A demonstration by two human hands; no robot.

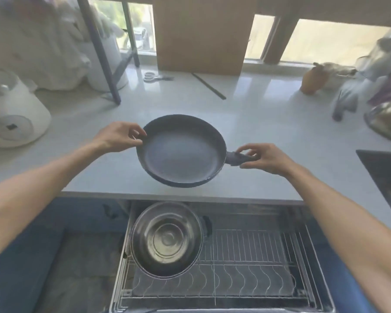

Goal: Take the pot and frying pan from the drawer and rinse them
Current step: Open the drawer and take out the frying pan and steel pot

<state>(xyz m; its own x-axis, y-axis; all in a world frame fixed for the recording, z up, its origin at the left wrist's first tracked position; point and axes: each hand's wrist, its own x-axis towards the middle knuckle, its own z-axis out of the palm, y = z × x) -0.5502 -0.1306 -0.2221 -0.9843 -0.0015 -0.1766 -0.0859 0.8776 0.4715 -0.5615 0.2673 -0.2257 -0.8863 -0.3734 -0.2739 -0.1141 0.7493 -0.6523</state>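
Frying pan (pixel 181 151) — dark, round, its inside facing up — hangs over the front edge of the pale countertop (pixel 257 136), held between both hands: the left hand (pixel 117 136) pinches the far left rim with thumb and fingertips, and the right hand (pixel 262 158) closes its fingers on the short dark handle at the pan's right side. Below it the drawer (pixel 246 263) stands open with a wire rack inside, and the steel pot (pixel 167 240) (shiny, with ringed reflections on its bottom) sits at the rack's left end — well apart from both hands, while a corner of the dark sink (pixel 384 172) shows at the right edge.
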